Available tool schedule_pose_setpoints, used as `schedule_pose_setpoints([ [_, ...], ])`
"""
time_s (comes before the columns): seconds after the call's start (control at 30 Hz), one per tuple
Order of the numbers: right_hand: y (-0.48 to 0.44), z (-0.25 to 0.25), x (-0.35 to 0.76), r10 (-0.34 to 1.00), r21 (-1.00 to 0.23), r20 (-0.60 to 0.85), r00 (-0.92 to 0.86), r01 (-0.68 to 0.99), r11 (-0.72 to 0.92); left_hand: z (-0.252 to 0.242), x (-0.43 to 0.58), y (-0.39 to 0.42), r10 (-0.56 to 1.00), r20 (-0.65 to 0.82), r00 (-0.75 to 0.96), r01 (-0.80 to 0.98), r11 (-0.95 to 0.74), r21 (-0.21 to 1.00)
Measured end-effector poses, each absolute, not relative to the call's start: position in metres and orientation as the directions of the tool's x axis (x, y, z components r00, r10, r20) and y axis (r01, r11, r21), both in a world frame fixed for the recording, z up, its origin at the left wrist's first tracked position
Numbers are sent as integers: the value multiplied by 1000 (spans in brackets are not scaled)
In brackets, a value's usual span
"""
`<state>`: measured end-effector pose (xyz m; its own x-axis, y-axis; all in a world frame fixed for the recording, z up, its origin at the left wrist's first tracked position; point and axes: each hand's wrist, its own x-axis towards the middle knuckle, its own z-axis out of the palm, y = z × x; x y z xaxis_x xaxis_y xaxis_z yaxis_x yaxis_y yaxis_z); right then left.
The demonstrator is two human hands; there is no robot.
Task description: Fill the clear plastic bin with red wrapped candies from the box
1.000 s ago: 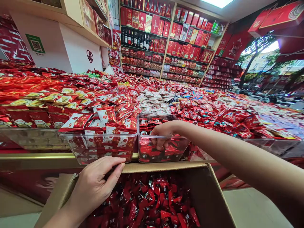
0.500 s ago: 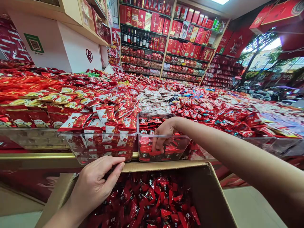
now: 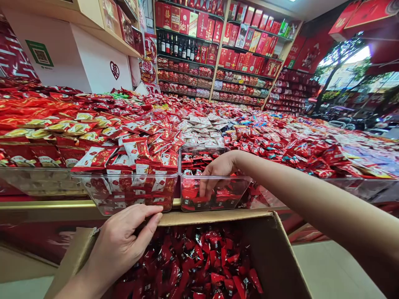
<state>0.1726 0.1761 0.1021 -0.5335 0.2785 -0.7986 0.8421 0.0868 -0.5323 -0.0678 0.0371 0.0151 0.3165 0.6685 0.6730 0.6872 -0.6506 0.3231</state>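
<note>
Right fingers [image 3: 204,189]: loosely curled and pointing down among the red packets [image 3: 225,197]; we cannot tell whether they have hold of 1.
Right hand [image 3: 220,167]: bent at the wrist, reaching into our clear bin [image 3: 240,178], with its fingertips below the rim.
Left hand [image 3: 126,238]: we see its thumb and forefinger nearly closed, pinching the far rim of the open carton [image 3: 249,214].
Carton: just in front of the table [image 3: 56,204], with loose wrapped pieces [image 3: 199,261] in red and black lying inside it.
Neighbouring bin [image 3: 132,176]: just left of our clear bin, heaped above its rim with red-and-white packets [image 3: 135,150].
White packets [image 3: 202,132]: piled behind our clear bin, with more coloured packets spread to both sides.
Shelves [image 3: 215,77]: against the back wall, carrying red boxes [image 3: 202,25] and a row of dark bottles [image 3: 176,46].
Heart sign [image 3: 114,70]: on a white pillar [image 3: 93,62] to our left.
</note>
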Motion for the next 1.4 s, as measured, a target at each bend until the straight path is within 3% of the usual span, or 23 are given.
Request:
schedule_pose_setpoints([
  [0.13,176,101,181,258,-626,-740,-622,776,75,16,-67,37,661,681,316,690,-653,314],
  [0.33,176,100,182,458,-622,-622,-635,756,204,12,-69,38,658,685,314,685,-656,316],
  [0.53,180,97,174,307,-567,-722,-620,785,250,31,-64,34,648,677,349,634,-695,338],
  [0.63,184,94,173,237,-562,-757,-608,792,238,69,-48,38,522,689,503,567,-801,193],
  [0.73,185,92,173,194,-571,-773,-604,796,202,112,-20,59,603,472,643,599,-780,180],
  [0.83,185,92,176,153,-593,-774,-615,788,166,142,10,90,752,-28,658,733,-632,253],
  [0.97,185,92,182,88,-627,-762,-641,765,149,156,41,126,686,-370,626,780,-545,307],
  [1.07,185,91,188,110,-659,-729,-676,736,153,151,54,142,573,-605,553,831,-428,354],
  [1.2,184,89,191,183,-714,-665,-724,688,130,144,63,150,439,-771,461,886,-273,375],
  [1.4,180,89,192,252,-721,-633,-732,676,151,145,69,151,338,-861,380,924,-93,371],
])
